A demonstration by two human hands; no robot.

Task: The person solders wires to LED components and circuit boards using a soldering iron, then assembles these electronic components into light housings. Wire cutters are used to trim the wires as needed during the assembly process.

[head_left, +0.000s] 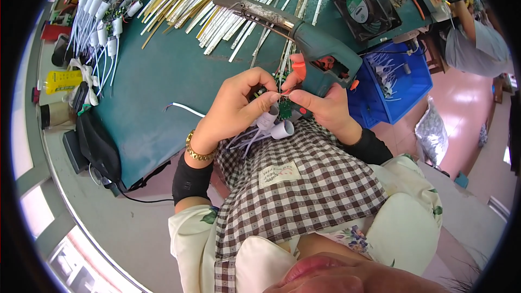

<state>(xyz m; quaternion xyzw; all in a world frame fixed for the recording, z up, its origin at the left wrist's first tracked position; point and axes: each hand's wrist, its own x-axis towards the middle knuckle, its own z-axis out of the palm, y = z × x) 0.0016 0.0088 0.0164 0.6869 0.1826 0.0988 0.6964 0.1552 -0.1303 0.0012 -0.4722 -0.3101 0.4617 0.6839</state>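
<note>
My left hand (pixel 239 97) is closed, thumb and forefinger pinching the end of thin wires (pixel 283 94). Facing it, my right hand (pixel 328 107) pinches the same wires; an orange-red cover (pixel 298 69) wraps its index finger. Just below the fingertips hangs a small green circuit board (pixel 285 110). Under the hands, at the table's edge against my checked apron, lie white plastic cylinders (pixel 282 129) with pale cables. Right behind my right hand rests a dark green power tool (pixel 325 49) with a long metal arm. My fingers partly hide the wire joint.
Long white and yellow strips (pixel 233 13) cover the far table (pixel 146 97). Several white cylinders with cables (pixel 100 11) are piled far left. A black fan (pixel 358 8) stands far right, above a blue crate (pixel 410 89) holding cabled parts. Another person (pixel 477 49) sits at the right.
</note>
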